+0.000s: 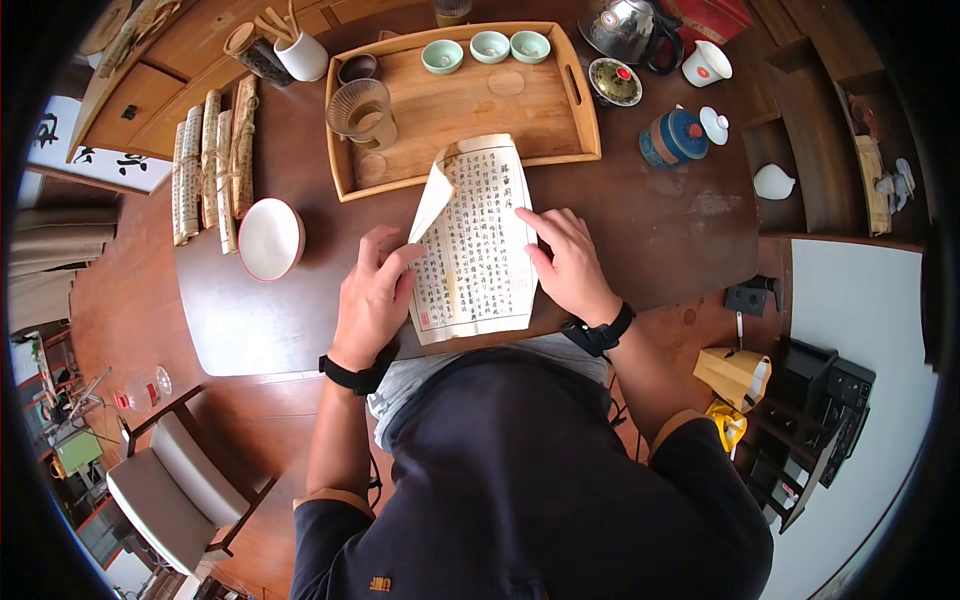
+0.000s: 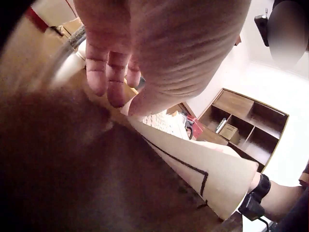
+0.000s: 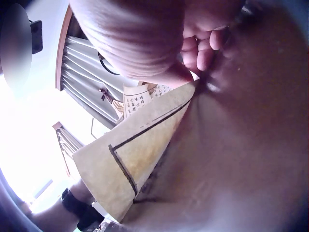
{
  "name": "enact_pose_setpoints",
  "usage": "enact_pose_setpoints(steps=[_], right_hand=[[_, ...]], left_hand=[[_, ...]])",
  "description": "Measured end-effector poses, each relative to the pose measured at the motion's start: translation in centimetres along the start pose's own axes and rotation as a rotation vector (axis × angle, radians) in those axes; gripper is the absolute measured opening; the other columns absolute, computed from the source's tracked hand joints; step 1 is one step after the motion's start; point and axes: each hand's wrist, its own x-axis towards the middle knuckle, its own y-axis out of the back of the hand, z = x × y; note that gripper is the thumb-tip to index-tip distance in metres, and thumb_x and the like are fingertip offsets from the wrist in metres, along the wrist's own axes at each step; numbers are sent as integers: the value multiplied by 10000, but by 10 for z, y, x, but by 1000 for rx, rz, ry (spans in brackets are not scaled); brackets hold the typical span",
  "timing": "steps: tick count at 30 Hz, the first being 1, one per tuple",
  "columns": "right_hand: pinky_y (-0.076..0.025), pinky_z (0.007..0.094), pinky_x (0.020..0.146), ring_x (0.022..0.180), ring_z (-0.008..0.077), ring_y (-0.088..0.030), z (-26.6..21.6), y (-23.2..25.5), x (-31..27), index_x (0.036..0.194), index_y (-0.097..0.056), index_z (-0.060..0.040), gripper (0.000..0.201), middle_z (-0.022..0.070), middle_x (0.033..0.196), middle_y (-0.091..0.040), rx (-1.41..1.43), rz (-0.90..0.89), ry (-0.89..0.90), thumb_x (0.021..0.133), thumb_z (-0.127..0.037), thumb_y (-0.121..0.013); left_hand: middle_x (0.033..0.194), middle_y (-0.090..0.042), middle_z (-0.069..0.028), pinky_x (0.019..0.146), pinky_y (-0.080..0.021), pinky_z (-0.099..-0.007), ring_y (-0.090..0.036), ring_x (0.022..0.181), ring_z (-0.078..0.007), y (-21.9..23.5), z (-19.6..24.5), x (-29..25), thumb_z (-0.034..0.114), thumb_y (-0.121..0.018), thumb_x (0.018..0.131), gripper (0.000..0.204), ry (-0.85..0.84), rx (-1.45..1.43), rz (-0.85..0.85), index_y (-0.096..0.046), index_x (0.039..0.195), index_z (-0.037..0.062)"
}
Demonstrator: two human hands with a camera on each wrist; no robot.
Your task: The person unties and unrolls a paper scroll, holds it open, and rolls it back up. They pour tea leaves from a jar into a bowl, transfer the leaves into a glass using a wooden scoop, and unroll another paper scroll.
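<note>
A sheet of paper [image 1: 485,270] covered in columns of handwritten characters lies at the near edge of the dark table. Its upper left part is folded over, and the near end lifts in a curve in both wrist views. Along the left edge of the sheet, my left hand [image 1: 372,300] rests with fingers loosely bent and fingertips at the paper. On the opposite side, my right hand [image 1: 568,265] touches the right edge, its index finger reaching onto the sheet and the thumb lower down. In the right wrist view the thumb [image 3: 178,77] lies right at the paper's edge.
Beyond the sheet stands a wooden tray [image 1: 460,165] with three green cups and a ribbed glass pitcher [image 1: 362,108]. At left are a white bowl [image 1: 270,240] and several bamboo scrolls [image 1: 215,160]. A blue jar [image 1: 672,138] and a kettle [image 1: 630,35] occupy the right.
</note>
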Motion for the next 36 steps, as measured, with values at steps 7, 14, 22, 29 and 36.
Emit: enact_pose_setpoints(steps=[7, 14, 22, 29, 36], right_hand=[[-451, 412, 870, 906, 310, -562, 3, 7, 7, 1364, -574, -64, 569, 110, 931, -604, 79, -85, -83, 812, -9, -699], [-485, 394, 812, 825, 252, -566, 4, 10, 10, 1416, -545, -93, 651, 89, 900, -600, 152, -101, -151, 799, -10, -734], [-525, 320, 733, 754, 175, -577, 8, 17, 18, 1447, -547, -131, 701, 50, 906, -641, 263, -197, -278, 792, 33, -736], [-520, 308, 703, 714, 155, -571, 7, 19, 22, 1441, -562, -142, 688, 35, 871, -651, 288, -220, -317, 796, 35, -723], [-514, 303, 670, 669, 138, -583, 8, 19, 25, 1423, -584, -156, 666, 33, 860, -682, 266, -221, -358, 797, 27, -719]], left_hand=[[1211, -597, -113, 779, -561, -383, -681, 917, -294, 4, -5, 4, -21, -716, 810, 383, -27, 33, -123, -693, 1163, 126], [1034, -650, -90, 731, -533, -290, -612, 774, -189, 13, -1, 14, -62, -746, 781, 577, 229, -238, -179, -650, 1327, 96], [949, -694, -18, 682, -498, -230, -541, 721, -66, 7, -29, 13, -67, -748, 798, 651, 384, -409, -253, -600, 1412, 89], [1016, -724, -5, 731, -474, -198, -543, 776, -42, 9, -37, 17, -80, -729, 836, 583, 430, -644, -292, -593, 1395, 21], [1031, -725, -28, 771, -490, -198, -579, 822, -42, 5, -46, 17, -85, -702, 870, 558, 475, -761, -296, -569, 1405, -3]])
